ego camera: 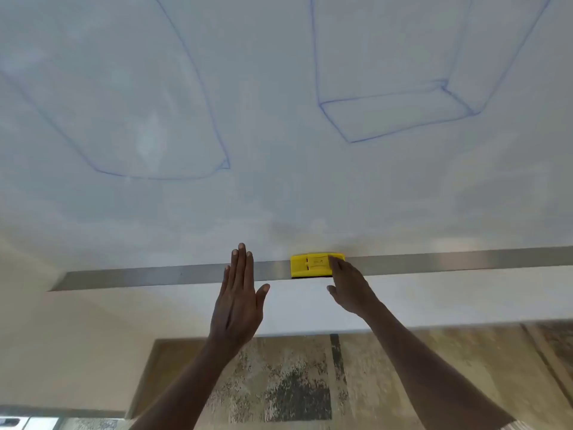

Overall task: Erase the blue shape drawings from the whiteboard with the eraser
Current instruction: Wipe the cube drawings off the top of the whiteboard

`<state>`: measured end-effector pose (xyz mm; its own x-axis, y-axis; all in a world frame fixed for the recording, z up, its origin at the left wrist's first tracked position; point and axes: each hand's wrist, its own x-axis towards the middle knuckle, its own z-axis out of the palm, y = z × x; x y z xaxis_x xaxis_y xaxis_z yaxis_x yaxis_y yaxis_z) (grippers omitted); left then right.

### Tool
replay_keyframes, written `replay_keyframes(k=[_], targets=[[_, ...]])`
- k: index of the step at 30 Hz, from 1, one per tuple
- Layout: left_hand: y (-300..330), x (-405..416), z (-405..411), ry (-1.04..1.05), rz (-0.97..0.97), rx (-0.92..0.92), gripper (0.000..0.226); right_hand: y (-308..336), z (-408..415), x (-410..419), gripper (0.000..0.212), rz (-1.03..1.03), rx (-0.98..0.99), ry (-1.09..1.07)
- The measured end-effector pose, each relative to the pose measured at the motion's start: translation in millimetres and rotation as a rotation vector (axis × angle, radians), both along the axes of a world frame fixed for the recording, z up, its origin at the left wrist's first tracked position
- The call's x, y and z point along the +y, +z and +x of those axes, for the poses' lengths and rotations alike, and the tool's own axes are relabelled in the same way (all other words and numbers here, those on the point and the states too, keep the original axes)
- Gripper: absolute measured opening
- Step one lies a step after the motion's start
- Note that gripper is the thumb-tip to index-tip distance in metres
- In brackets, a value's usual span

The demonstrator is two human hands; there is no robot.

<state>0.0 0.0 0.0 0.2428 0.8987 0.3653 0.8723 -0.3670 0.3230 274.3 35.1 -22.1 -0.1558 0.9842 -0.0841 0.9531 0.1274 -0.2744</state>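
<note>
The whiteboard (279, 197) fills the upper view and bears two blue outline drawings: a rounded shape (204, 97) at the left and a box-like shape (319, 57) at the right. A yellow eraser (310, 264) lies on the metal ledge (155, 276) under the board. My right hand (350, 290) reaches onto the eraser's right end, fingers laid over it and thumb below the ledge, not visibly closed round it. My left hand (238, 302) is held flat with straight fingers just left of the eraser, holding nothing.
Below the ledge runs a white wall strip (449, 302), then a patterned beige and dark carpet (294, 383). A plain beige wall (62, 336) lies at the lower left.
</note>
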Motion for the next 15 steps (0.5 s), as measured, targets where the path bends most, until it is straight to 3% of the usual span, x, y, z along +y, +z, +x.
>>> replay_keyframes(k=[9, 15], targets=[[7.7, 5.7, 3.0, 0.039, -0.002, -0.001, 0.071, -6.7, -10.5, 18.2, 0.084, 0.127, -0.140, -0.010], [12.1, 3.5, 2.3, 0.043, 0.020, -0.003, 0.071, -6.5, -13.5, 24.8, 0.054, 0.167, -0.174, -0.011]])
